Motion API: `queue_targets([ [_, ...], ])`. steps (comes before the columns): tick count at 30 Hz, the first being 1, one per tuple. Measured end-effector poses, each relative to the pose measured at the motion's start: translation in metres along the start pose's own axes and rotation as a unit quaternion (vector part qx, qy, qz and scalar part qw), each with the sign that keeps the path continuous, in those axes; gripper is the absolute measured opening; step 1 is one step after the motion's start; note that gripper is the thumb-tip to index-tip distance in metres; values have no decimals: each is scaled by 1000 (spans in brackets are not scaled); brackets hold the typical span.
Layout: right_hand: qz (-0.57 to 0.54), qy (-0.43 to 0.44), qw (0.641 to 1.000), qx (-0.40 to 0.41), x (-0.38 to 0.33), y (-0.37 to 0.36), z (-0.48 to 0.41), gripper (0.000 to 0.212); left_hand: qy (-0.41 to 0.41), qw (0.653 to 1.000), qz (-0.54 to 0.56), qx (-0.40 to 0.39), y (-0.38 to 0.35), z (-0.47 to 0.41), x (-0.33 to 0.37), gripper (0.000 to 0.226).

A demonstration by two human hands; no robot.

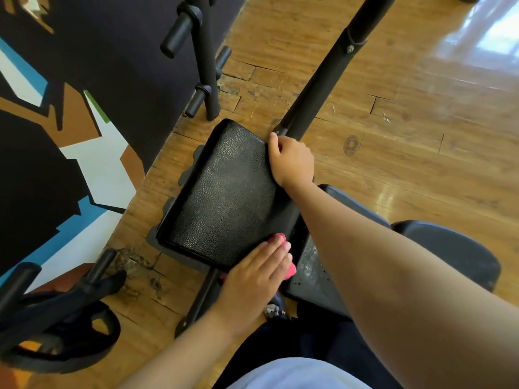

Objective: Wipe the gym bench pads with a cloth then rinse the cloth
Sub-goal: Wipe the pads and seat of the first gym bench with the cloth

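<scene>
**Fig. 1. Cloth pressed flat on the near corner of the bench pad**

From my remote seat, I see the pink cloth (292,270) lying at the near right corner of the black, pebble-textured bench pad (227,192). It is almost wholly covered by the left hand (252,273). Only a pink fringe shows past the fingertips and below the little-finger side.

The left hand lies flat on the cloth, with its fingers straight and close together, pointing up and to the right. The right hand (292,161) is at the pad's far right edge. Its fingers are curled over that edge and its thumb lies along the upper corner, so it grips the pad. The right forearm crosses the view from the lower right.

Just beside the wiped pad, on its near right side, is a second black pad (311,276) with pale specks on its shiny surface. A darker rounded seat (449,254) lies beyond it to the right.

A thick black frame tube (323,80) runs from the pad's upper corner toward the top of the view. A thinner black bar (200,293) runs down under the pad's near edge.

All of this stands on a worn wooden floor (393,136) with chipped boards near the wall. At the left is a painted wall (98,164) in black, brown, white and blue. In front of it are a rack of black pegs (179,32) and, at the lower left, a weight plate (70,341). A white shirt (295,372) fills the bottom edge.
</scene>
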State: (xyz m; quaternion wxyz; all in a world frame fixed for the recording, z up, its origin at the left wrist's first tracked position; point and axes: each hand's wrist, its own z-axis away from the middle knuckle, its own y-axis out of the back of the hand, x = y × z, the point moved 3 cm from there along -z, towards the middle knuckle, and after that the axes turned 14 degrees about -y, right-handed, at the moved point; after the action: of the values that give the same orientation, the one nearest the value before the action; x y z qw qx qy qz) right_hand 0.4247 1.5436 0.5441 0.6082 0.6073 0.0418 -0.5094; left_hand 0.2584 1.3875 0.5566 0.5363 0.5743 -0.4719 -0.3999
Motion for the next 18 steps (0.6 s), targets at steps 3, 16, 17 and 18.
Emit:
queue_targets([
  [3, -4, -2, 1000, 5, -1, 1, 1, 44, 28, 999, 15, 19, 18, -2, -32, 38],
  [16, -4, 6, 1000, 9, -1, 2, 2, 41, -68, 997, 11, -25, 3, -20, -19, 39],
  [17, -2, 4, 1000, 11, -1, 3, 2, 40, -49, 999, 0, -23, 3, -32, -29, 40],
  [18, 1, 2, 1000, 12, -1, 3, 2, 39, -37, 999, -2, -28, 3, -42, -38, 40],
])
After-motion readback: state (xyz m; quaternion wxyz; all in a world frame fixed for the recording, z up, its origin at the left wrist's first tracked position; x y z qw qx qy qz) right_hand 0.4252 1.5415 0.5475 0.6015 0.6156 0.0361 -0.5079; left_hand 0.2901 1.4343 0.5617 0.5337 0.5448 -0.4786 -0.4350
